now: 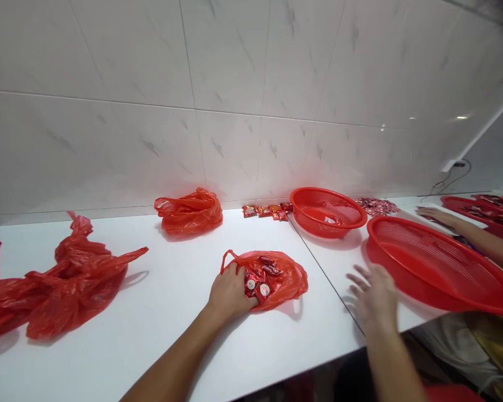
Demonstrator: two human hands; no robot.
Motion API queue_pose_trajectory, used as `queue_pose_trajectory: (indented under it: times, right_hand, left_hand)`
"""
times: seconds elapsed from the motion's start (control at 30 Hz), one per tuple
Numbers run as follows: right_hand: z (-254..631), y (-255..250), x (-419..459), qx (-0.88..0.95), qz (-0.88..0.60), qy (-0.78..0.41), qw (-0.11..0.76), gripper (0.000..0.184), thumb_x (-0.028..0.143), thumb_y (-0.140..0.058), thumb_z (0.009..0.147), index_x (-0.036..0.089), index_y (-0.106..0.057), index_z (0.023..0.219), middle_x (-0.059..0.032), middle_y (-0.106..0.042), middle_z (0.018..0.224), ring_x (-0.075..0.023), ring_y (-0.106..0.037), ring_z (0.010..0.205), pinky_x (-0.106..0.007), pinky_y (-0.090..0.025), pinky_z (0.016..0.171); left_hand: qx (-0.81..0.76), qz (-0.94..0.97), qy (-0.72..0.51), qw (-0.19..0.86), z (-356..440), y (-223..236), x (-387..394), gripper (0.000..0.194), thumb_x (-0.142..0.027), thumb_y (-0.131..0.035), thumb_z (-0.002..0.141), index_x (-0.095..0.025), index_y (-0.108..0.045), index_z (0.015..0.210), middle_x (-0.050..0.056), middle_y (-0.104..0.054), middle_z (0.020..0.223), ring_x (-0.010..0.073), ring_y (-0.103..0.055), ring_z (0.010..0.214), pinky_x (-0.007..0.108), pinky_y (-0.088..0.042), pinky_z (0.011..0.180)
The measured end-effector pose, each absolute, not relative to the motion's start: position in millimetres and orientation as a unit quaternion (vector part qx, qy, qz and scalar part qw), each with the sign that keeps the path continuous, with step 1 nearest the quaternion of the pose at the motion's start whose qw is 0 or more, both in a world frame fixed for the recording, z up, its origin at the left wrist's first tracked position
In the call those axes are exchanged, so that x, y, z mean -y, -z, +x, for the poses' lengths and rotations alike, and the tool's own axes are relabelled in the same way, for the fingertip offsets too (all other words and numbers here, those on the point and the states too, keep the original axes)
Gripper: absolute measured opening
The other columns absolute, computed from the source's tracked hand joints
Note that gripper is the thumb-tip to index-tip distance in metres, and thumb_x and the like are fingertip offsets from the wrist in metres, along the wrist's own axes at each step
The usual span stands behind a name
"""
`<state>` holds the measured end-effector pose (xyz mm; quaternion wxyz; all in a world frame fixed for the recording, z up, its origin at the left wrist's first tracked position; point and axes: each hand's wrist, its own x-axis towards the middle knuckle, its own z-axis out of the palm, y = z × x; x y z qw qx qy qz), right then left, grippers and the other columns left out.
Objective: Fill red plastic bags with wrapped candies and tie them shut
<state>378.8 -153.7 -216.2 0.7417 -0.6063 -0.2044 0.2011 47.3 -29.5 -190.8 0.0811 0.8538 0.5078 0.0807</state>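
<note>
My left hand grips the open edge of a small red plastic bag lying on the white table; wrapped candies show inside it. My right hand hovers open, fingers spread and motion-blurred, just left of a large red mesh basket that overhangs the table's front edge. It holds nothing.
A second red basket stands behind, with loose candy packets and a heap of small sweets near the wall. Red bags lie at the far left and back centre. Another person's hand rests at right by red trays.
</note>
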Motion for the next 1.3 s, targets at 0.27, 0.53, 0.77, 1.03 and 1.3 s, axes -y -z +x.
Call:
queue_pose_trajectory:
  times: [0.27, 0.53, 0.77, 1.03, 1.3]
  right_hand:
    - [274.3, 200.7, 123.7, 0.501, -0.796, -0.104, 0.323, 0.073, 0.038, -0.063, 0.091, 0.019, -0.042, 0.159, -0.0058, -0.072, 0.079, -0.0288, -0.071, 0.075, -0.033, -0.045, 0.066]
    - [334.4, 148.3, 117.6, 0.514, -0.797, -0.146, 0.282, 0.024, 0.037, -0.059, 0.091, 0.021, -0.076, 0.084, -0.0028, -0.072, 0.064, -0.0238, -0.068, 0.066, -0.033, -0.044, 0.063]
    - [334.6, 79.2, 93.4, 0.570, -0.542, -0.337, 0.519, 0.042, 0.048, -0.077, 0.081, 0.020, -0.059, 0.055, -0.0020, -0.069, 0.070, -0.0165, -0.061, 0.068, -0.028, -0.046, 0.062]
    - [278.0, 26.1, 53.1, 0.509, -0.234, -0.501, 0.660, 0.015, 0.037, -0.075, 0.083, 0.024, -0.075, 0.075, -0.0056, -0.080, 0.107, -0.0269, -0.071, 0.114, -0.043, -0.056, 0.101]
    - [234.1, 33.0, 36.8, 0.538, -0.231, -0.541, 0.603, 0.038, 0.044, -0.078, 0.090, 0.027, -0.064, 0.121, 0.0067, -0.057, 0.070, -0.0128, -0.058, 0.064, -0.027, -0.049, 0.066]
  left_hand:
    - [-0.520, 0.842, -0.100, 0.104, 43.8, 182.4, 35.4, 0.053, -0.055, -0.075, 0.073, -0.021, -0.066, 0.114, 0.014, -0.064, 0.129, 0.0332, -0.066, 0.113, 0.043, -0.054, 0.096]
    - [-0.565, 0.803, -0.158, 0.101, 6.4, 121.5, 32.8, 0.036, -0.045, -0.051, 0.098, -0.020, -0.057, 0.123, 0.016, -0.063, 0.129, 0.0327, -0.068, 0.108, 0.043, -0.053, 0.087]
    - [-0.571, 0.773, -0.273, 0.045, -15.4, 49.9, 30.8, 0.017, -0.026, -0.039, 0.101, -0.023, -0.056, 0.098, 0.005, -0.068, 0.089, 0.0253, -0.065, 0.082, 0.035, -0.044, 0.073]
    - [-0.560, 0.719, -0.410, 0.034, -12.9, 1.1, 53.6, 0.032, -0.036, -0.052, 0.099, -0.022, -0.069, 0.122, -0.001, -0.069, 0.077, 0.0196, -0.064, 0.069, 0.031, -0.043, 0.067]
    - [-0.505, 0.719, -0.474, 0.053, -15.4, 2.7, 60.2, 0.025, -0.036, -0.055, 0.100, -0.022, -0.075, 0.096, 0.003, -0.071, 0.092, 0.0178, -0.064, 0.080, 0.031, -0.049, 0.072]
